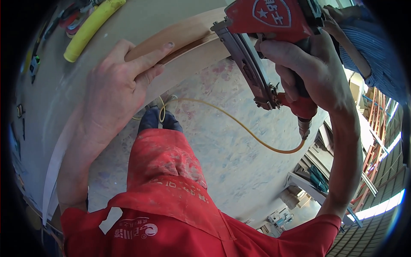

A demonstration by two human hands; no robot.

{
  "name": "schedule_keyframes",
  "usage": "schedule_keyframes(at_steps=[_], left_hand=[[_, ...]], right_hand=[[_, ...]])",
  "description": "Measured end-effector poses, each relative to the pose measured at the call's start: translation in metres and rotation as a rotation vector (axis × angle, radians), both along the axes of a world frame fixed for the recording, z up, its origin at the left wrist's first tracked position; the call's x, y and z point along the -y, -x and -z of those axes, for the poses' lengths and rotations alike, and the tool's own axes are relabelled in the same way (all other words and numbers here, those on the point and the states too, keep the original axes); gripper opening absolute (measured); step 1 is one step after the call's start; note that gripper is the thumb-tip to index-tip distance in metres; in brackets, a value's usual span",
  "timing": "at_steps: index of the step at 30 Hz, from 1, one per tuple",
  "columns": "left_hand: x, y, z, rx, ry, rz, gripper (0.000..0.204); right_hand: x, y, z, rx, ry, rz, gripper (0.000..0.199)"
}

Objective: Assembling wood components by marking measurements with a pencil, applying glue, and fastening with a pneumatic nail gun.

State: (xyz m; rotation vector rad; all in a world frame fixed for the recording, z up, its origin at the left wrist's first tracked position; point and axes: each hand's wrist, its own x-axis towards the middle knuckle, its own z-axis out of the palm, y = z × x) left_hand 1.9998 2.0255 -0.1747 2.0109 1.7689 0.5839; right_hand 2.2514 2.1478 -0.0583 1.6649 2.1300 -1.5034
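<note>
My right hand (314, 70) is wrapped round the handle of a red pneumatic nail gun (269, 19). Its long metal magazine (248, 64) slants down toward me, and its nose rests at or just over a curved wooden piece (184, 32); I cannot tell whether they touch. A yellow air hose (248, 130) runs from the handle's base toward the floor by my feet. My left hand (113, 81) grips the wooden piece near its left end, fingers on top, at the near edge of a pale worktable (128, 25).
A thick yellow tube (94, 30) lies on the table at the upper left, beside red and dark tools (70, 19) and a tape measure (34, 64). A person in a blue striped shirt (372, 43) stands close on the right. Boards (314, 158) are stacked at lower right.
</note>
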Motion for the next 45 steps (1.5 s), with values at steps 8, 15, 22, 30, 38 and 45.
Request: schedule_keyframes(at_steps=[8, 15, 22, 30, 38, 45], left_hand=[[0.0, 0.003, 0.002, -0.003, 0.008, -0.001, 0.04], [0.006, 0.004, -0.003, 0.015, 0.017, -0.015, 0.039], [0.023, 0.025, -0.005, 0.028, -0.038, 0.037, 0.041], [0.069, 0.071, -0.008, 0.2, 0.242, -0.021, 0.042], [0.076, 0.076, -0.007, 0.183, 0.172, -0.035, 0.042], [0.078, 0.077, -0.011, 0.144, 0.155, -0.035, 0.042]], right_hand=[[0.005, -0.003, 0.009, -0.033, -0.076, -0.067, 0.029], [0.009, 0.0, 0.005, -0.013, -0.133, -0.102, 0.031], [0.013, 0.013, -0.003, 0.071, -0.15, -0.178, 0.031], [0.049, 0.029, 0.004, -0.06, -0.068, -0.123, 0.031], [0.063, 0.056, 0.01, -0.152, -0.021, -0.124, 0.028], [0.065, 0.057, 0.009, -0.105, 0.011, -0.123, 0.026]])
